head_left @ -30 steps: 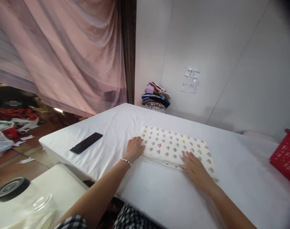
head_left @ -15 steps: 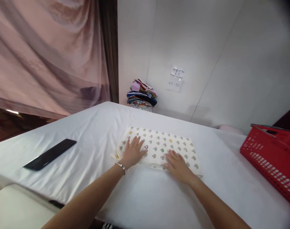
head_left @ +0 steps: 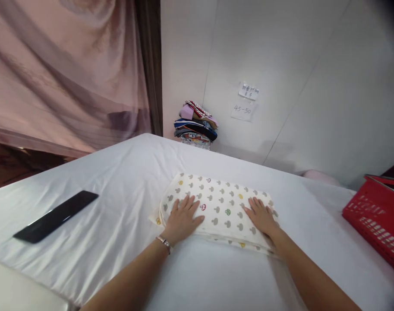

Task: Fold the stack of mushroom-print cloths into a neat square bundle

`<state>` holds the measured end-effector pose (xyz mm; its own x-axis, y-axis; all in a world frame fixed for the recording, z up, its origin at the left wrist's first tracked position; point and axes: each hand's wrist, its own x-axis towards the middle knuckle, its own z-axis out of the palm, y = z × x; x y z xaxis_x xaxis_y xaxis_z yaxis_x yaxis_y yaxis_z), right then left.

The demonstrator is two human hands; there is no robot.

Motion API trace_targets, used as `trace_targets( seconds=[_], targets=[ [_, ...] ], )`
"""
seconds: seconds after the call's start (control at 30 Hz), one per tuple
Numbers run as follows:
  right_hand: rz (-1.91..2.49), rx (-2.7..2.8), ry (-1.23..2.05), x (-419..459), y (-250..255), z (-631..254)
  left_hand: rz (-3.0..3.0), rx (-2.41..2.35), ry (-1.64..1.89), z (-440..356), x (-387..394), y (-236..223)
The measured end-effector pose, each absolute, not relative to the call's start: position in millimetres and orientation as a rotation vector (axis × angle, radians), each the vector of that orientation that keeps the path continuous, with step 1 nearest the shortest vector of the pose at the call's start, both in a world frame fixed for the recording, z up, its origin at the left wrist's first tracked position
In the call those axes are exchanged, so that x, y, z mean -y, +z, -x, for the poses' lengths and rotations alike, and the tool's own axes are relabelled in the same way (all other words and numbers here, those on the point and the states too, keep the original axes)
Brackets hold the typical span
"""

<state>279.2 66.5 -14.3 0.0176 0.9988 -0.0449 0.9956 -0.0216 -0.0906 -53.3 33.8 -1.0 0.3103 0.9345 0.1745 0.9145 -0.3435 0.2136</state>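
Observation:
A folded white cloth (head_left: 221,198) printed with grey, yellow, red and green mushrooms lies flat in the middle of the table. Flat on its left part rests my left hand (head_left: 183,218), fingers spread, a metal bracelet (head_left: 165,244) at the wrist. My right hand (head_left: 262,216) lies palm down on the right part, fingers stretched out. Several layers show along the near edge of the cloth. A small corner sticks out at its left end. Neither hand grips anything.
A white sheet (head_left: 119,181) with wrinkles covers the table. On the left lies a dark flat object (head_left: 56,216), like a phone or tablet. At the right edge stands a red plastic basket (head_left: 378,220). Folded clothes (head_left: 197,123) are stacked beyond the far edge, near the wall.
My right hand has slid to the right across the cloth and now lies near its right end. My left hand stays on the left part. The view has shifted slightly.

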Motion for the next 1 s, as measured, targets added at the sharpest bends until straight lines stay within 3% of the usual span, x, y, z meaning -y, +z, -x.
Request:
trace_targets(
  seconds=[0.23,0.53,0.67,0.8,1.0],
  targets=[
    [2.182,2.154,-0.105,-108,2,-286,-2.395,-1.816,0.299,74,-66,18],
    [2.215,2.112,-0.088,-124,-32,-309,-2.295,-1.999,0.317,108,-90,2],
    [2.25,2.093,-0.036,-124,-26,-305,-2.274,-2.012,0.209,103,-97,20],
    [2.255,2.087,-0.018,-124,-23,-303,-2.483,-1.987,0.346,77,-124,41],
    [2.247,2.081,0.006,-122,-22,-302,-2.434,-1.855,0.218,56,-168,13]
  ],
)
